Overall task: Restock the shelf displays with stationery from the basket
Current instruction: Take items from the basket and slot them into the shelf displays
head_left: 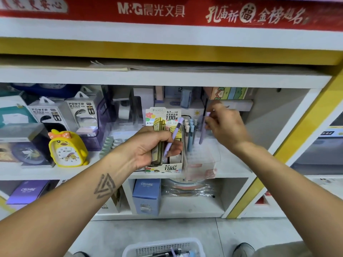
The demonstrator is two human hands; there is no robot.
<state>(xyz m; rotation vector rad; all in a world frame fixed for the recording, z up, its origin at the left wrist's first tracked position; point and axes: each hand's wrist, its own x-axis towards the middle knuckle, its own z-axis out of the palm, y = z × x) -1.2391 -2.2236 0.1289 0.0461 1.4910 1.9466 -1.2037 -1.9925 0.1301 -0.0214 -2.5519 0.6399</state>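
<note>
Shelf (232,175) view, left to right: your left hand (148,147) grips olive lead cases (157,145) and a lilac pencil (171,140) before the lead display box (171,168); your right hand (225,125) pinches another lilac pen (203,130) above the clear holder (202,158). White basket (163,247) sits on the floor below.

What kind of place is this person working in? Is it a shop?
Most likely a stationery shop. A red brand banner with Chinese lettering runs over white shelves of boxed power banks, a yellow duck-shaped alarm clock and a cardboard pencil-lead display box. A white plastic basket sits below.
</note>
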